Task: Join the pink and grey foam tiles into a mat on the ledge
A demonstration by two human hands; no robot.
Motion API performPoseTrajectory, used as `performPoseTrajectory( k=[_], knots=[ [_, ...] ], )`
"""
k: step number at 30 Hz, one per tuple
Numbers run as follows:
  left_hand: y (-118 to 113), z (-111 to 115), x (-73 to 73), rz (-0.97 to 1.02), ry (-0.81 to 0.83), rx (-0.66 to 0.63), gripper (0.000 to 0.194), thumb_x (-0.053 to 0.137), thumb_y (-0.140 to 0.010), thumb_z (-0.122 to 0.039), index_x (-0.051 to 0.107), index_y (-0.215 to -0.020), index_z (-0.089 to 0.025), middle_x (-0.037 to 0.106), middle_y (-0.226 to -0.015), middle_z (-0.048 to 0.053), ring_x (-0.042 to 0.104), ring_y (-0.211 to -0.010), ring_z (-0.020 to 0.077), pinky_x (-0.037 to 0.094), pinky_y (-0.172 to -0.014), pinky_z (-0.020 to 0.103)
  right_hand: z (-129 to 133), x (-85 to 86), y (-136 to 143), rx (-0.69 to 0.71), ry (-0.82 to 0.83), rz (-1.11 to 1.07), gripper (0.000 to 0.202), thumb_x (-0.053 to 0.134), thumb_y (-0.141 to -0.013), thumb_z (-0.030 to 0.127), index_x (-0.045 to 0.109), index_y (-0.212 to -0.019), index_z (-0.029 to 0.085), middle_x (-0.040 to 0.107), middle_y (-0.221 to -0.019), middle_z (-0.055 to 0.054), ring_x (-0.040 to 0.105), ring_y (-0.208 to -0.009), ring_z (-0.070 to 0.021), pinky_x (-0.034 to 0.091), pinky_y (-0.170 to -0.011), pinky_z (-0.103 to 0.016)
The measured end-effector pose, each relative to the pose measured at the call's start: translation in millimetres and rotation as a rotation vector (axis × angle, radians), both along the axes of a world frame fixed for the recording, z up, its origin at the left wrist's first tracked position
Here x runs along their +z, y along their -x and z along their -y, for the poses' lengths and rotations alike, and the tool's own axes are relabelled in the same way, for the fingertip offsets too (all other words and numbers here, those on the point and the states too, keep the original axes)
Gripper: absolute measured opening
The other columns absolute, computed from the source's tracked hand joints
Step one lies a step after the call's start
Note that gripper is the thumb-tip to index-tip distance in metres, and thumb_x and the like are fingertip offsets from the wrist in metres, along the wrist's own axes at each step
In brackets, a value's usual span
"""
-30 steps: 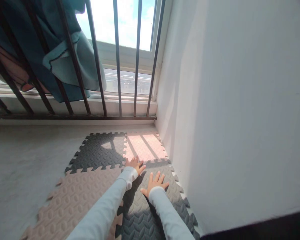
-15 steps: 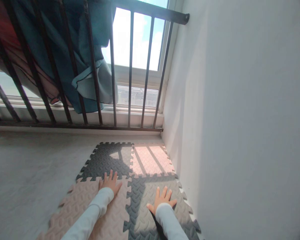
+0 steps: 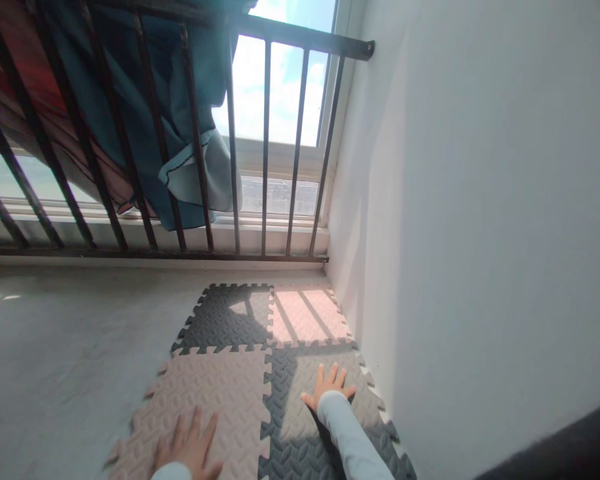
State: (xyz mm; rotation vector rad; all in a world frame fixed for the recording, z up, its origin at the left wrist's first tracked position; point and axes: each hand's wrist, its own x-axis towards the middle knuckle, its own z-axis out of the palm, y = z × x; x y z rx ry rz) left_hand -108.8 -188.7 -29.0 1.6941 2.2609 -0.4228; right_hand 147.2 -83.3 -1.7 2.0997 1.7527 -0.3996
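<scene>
Four-square foam puzzle matting lies on the floor by the wall. My left hand [image 3: 191,445], fingers spread, is over the near pink foam tile [image 3: 220,387]; whether it presses on it I cannot tell. My right hand [image 3: 329,387] lies with fingers spread on the near dark grey foam tile [image 3: 293,437], partly in sunlight. Beyond them are a far dark grey foam tile [image 3: 215,320] and a far pink foam tile [image 3: 310,313], their toothed edges interlocked with the nearer ones. Neither hand holds anything.
A dark metal railing [image 3: 265,147] runs across the front before a window. Blue cloth [image 3: 180,133] and reddish cloth [image 3: 10,80] hang behind its bars. A white wall [image 3: 480,233] rises at the right; grey floor [image 3: 70,373] extends left. A dark blurred shape [image 3: 570,447] enters at lower right.
My left hand has drawn back toward me on the near pink tile, from its far edge. My right hand stays on the dark grey tile. The view has shifted slightly left.
</scene>
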Motion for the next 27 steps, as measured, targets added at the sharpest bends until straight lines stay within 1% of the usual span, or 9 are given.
performPoseTrajectory(
  k=[3,7,10,13,16,18,20,23,27],
  knots=[
    [6,36,-0.7,-0.05,0.004,0.054,0.063,0.037,-0.072,-0.045,0.031,-0.132,-0.026,0.023,-0.142,0.009,0.021,-0.127,0.0377,0.014,-0.096,0.062,-1,5.3,-3,0.003,-0.017,-0.023,0.089,0.047,-0.068,0.062,0.011,-0.137,0.019,0.006,-0.142,-0.021,0.005,-0.126,-0.0429,0.012,-0.085,-0.072],
    [8,47,11.8,-0.006,0.001,0.054,0.061,0.037,-0.074,-0.047,0.03,-0.132,-0.029,0.021,-0.143,0.008,0.022,-0.127,0.0361,0.022,-0.093,0.061,-3,25.5,-19,0.036,-0.025,-0.195,0.087,0.065,-0.058,0.05,0.028,-0.132,0.023,0.018,-0.141,-0.018,0.014,-0.126,-0.0419,0.022,-0.087,-0.066],
    [9,39,24.1,0.019,0.104,0.017,0.068,0.045,-0.068,-0.051,0.03,-0.131,-0.031,0.021,-0.143,0.009,0.023,-0.126,0.037,0.019,-0.095,0.061,9,37.2,-32,0.102,-0.08,-0.308,0.059,0.055,-0.072,0.042,0.039,-0.127,0.027,0.038,-0.134,-0.009,0.031,-0.123,-0.0265,0.03,-0.097,-0.045],
    [11,35,34.0,0.015,0.122,-0.017,0.069,0.049,-0.067,-0.05,0.029,-0.131,-0.032,0.019,-0.144,0.01,0.022,-0.126,0.038,0.018,-0.094,0.062,48,35.5,-32,0.129,-0.133,-0.347,0.05,0.045,-0.079,0.034,0.038,-0.128,0.023,0.045,-0.129,-0.005,0.037,-0.12,-0.0153,0.027,-0.1,-0.028],
    [14,37,37.8,0.037,0.1,-0.042,0.063,0.047,-0.071,-0.047,0.029,-0.13,-0.036,0.018,-0.144,0.008,0.02,-0.127,0.0379,0.021,-0.09,0.064,105,24.8,-17,0.131,-0.153,-0.37,0.048,0.048,-0.077,0.033,0.043,-0.124,0.025,0.041,-0.133,-0.001,0.031,-0.124,-0.0165,0.02,-0.104,-0.034],
    [13,43,36.6,0.038,0.108,-0.072,0.058,0.045,-0.074,-0.042,0.03,-0.129,-0.039,0.018,-0.144,0.006,0.02,-0.127,0.0367,0.023,-0.089,0.063,140,19.5,-4,0.118,-0.217,-0.417,0.041,0.049,-0.076,0.031,0.05,-0.117,0.027,0.044,-0.13,-0.001,0.034,-0.122,-0.0174,0.016,-0.105,-0.037],
    [11,51,33.5,0.036,0.118,-0.108,0.054,0.044,-0.075,-0.038,0.032,-0.128,-0.038,0.021,-0.144,0.005,0.022,-0.127,0.0339,0.025,-0.091,0.06,164,19.4,6,0.091,-0.286,-0.423,0.032,0.05,-0.074,0.028,0.058,-0.105,0.027,0.049,-0.125,-0.002,0.039,-0.118,-0.0178,0.023,-0.102,-0.034],
    [3,68,28.3,0.032,0.033,-0.146,0.052,0.045,-0.075,-0.035,0.037,-0.126,-0.035,0.028,-0.141,0.005,0.024,-0.127,0.0307,0.026,-0.095,0.054,179,27.7,16,-0.025,-0.298,-0.292,0.027,0.056,-0.07,0.026,0.061,-0.097,0.025,0.054,-0.114,-0.006,0.047,-0.107,-0.0211,0.037,-0.088,-0.034],
    [-9,92,25.0,-0.012,-0.129,-0.22,0.048,0.043,-0.075,-0.026,0.044,-0.123,-0.032,0.039,-0.135,0.004,0.024,-0.128,0.0267,0.024,-0.098,0.049,179,37.8,23,-0.095,-0.26,-0.17,0.038,0.059,-0.069,0.025,0.053,-0.107,0.021,0.056,-0.107,-0.01,0.05,-0.103,-0.0233,0.04,-0.083,-0.036]
  ],
)
